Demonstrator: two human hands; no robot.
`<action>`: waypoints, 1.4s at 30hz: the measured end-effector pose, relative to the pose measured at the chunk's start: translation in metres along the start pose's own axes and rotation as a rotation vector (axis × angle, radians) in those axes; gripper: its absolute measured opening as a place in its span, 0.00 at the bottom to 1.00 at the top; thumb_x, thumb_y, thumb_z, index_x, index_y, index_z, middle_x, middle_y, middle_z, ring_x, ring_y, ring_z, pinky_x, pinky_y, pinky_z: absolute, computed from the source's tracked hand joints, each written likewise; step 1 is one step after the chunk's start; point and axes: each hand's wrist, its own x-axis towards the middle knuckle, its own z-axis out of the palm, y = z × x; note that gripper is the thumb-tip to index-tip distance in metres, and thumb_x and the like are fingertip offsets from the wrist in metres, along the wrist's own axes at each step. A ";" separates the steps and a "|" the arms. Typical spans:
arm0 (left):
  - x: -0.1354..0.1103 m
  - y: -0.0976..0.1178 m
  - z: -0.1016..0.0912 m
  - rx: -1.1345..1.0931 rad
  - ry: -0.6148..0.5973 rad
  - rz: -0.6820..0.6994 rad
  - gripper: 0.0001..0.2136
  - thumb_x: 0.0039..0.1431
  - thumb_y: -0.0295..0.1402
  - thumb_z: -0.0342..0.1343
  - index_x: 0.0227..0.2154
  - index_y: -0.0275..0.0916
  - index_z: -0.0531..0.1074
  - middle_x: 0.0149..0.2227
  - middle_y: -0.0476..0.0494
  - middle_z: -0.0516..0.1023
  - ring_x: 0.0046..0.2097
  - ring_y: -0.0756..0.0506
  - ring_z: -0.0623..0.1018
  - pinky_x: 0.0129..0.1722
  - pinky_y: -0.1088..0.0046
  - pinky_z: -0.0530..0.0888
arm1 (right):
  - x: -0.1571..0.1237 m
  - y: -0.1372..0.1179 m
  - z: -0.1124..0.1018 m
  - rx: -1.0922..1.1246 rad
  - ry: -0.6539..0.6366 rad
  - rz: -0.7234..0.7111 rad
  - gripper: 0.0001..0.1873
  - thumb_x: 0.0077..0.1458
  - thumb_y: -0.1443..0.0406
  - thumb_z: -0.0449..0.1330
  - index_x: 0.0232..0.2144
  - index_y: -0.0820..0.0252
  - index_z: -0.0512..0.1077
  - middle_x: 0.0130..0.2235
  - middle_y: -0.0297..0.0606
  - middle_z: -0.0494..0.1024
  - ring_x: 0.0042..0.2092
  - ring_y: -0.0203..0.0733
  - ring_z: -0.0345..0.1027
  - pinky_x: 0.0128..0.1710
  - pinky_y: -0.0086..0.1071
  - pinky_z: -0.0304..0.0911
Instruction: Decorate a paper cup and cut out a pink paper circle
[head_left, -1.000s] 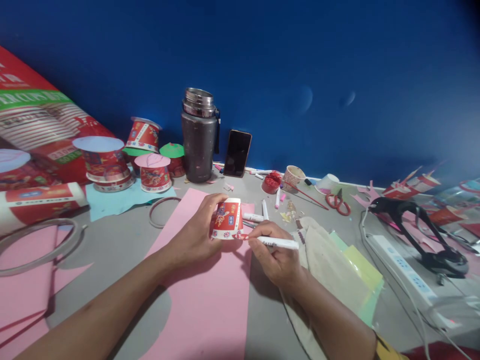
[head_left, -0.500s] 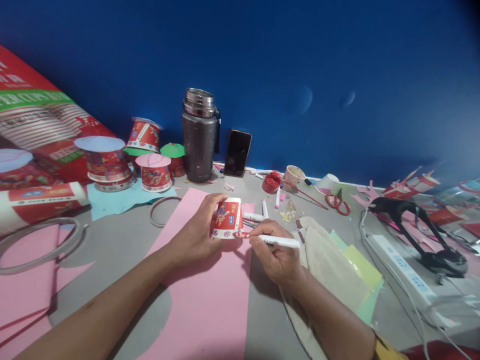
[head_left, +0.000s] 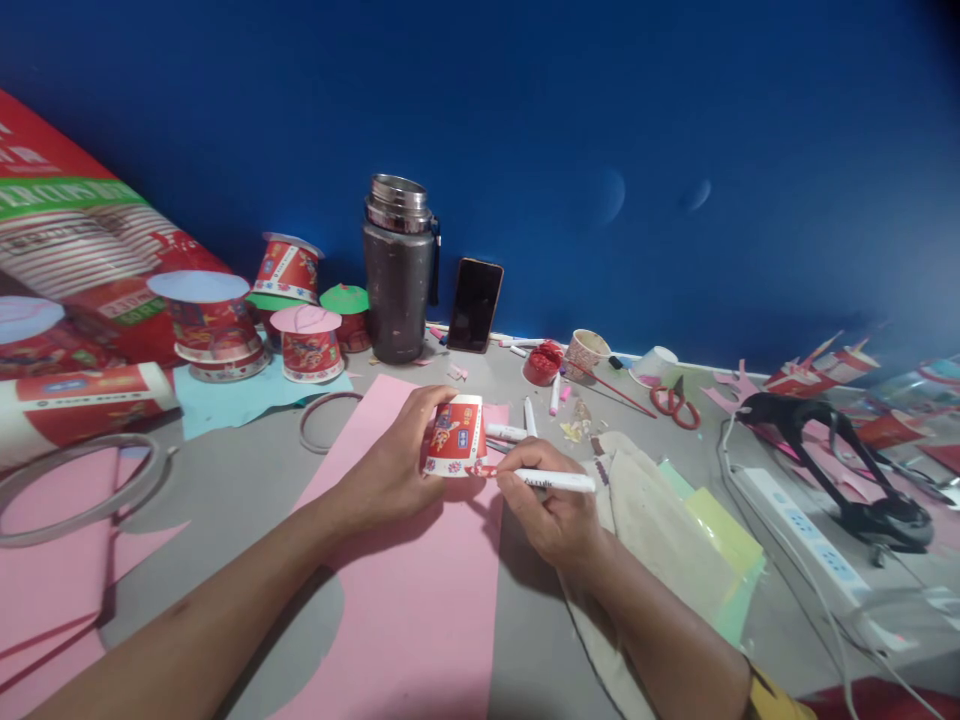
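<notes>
A red and white printed paper cup (head_left: 459, 436) is gripped in my left hand (head_left: 401, 455), fingers around its left side, above a long pink paper sheet (head_left: 427, 600). My right hand (head_left: 551, 505) pinches a white acrylic marker (head_left: 555, 481), its red tip end pointing left at the cup's lower right edge. Whether the tip touches the cup I cannot tell. Just behind the cup lie more white markers (head_left: 507, 433). A beige cloth (head_left: 660, 540) is under and beside my right forearm.
A dark thermos (head_left: 398, 285) and a propped phone (head_left: 475, 306) stand along the blue wall. Paper cups topped with paper discs (head_left: 306, 345) sit at left. To the right are red scissors (head_left: 676, 404), a power strip (head_left: 802, 535) with cables, and a black headband-like frame (head_left: 847, 470).
Almost nothing differs. The marker and my right hand have shifted very slightly left; the cup stays in my left hand.
</notes>
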 end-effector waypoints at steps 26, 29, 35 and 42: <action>0.000 0.001 0.000 -0.011 0.009 -0.013 0.37 0.51 0.37 0.70 0.62 0.48 0.60 0.64 0.38 0.66 0.64 0.34 0.72 0.63 0.50 0.74 | 0.000 0.000 -0.001 0.015 -0.004 -0.011 0.04 0.64 0.68 0.59 0.34 0.56 0.73 0.29 0.35 0.78 0.29 0.39 0.72 0.30 0.32 0.66; 0.000 -0.001 0.000 -0.018 0.003 -0.014 0.37 0.51 0.39 0.71 0.62 0.48 0.60 0.64 0.38 0.65 0.64 0.33 0.72 0.63 0.50 0.74 | 0.000 0.001 -0.001 0.007 0.002 -0.009 0.05 0.64 0.67 0.59 0.35 0.56 0.73 0.28 0.35 0.78 0.28 0.38 0.71 0.29 0.32 0.66; 0.000 -0.001 0.000 -0.014 0.002 -0.029 0.37 0.50 0.38 0.71 0.62 0.47 0.61 0.64 0.37 0.65 0.64 0.34 0.72 0.63 0.50 0.73 | 0.001 -0.001 -0.003 0.033 0.025 0.001 0.05 0.64 0.69 0.59 0.34 0.57 0.73 0.28 0.33 0.76 0.28 0.37 0.70 0.29 0.31 0.65; 0.000 0.000 0.000 -0.035 -0.001 -0.055 0.37 0.51 0.41 0.70 0.62 0.47 0.61 0.63 0.37 0.68 0.62 0.33 0.75 0.60 0.51 0.76 | 0.000 0.001 -0.003 0.043 0.095 0.035 0.05 0.63 0.69 0.60 0.34 0.57 0.74 0.30 0.34 0.78 0.30 0.37 0.72 0.31 0.30 0.66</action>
